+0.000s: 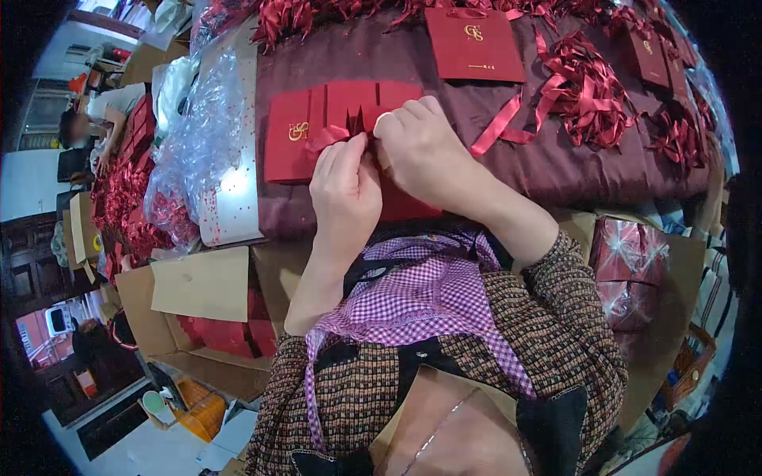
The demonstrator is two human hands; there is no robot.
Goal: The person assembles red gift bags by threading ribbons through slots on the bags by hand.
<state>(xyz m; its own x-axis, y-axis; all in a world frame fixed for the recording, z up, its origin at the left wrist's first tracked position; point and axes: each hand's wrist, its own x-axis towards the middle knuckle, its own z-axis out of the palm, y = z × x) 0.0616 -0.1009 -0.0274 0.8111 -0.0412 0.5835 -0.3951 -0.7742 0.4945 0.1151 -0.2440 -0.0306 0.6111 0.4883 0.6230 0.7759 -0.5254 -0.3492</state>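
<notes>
A red paper gift bag (287, 155) with a gold logo lies flat in front of me, its folded top edge toward my hands. My left hand (347, 178) is closed in a pinch on a red satin ribbon (327, 140) at that edge. Close beside it, my right hand (421, 147) is also closed, its fingertips curled down at the bag's opening. What those right fingertips grip is hidden behind the knuckles. More red card panels (397, 94) lie beneath and behind the hands.
A finished-looking red bag (476, 59) lies on the dark cloth (508, 178), near a pile of ribbons (587, 91). Clear plastic wrap (198, 111) is at the left. Cardboard boxes (198, 285) with red goods stand below the table. Another person (115, 107) is at far left.
</notes>
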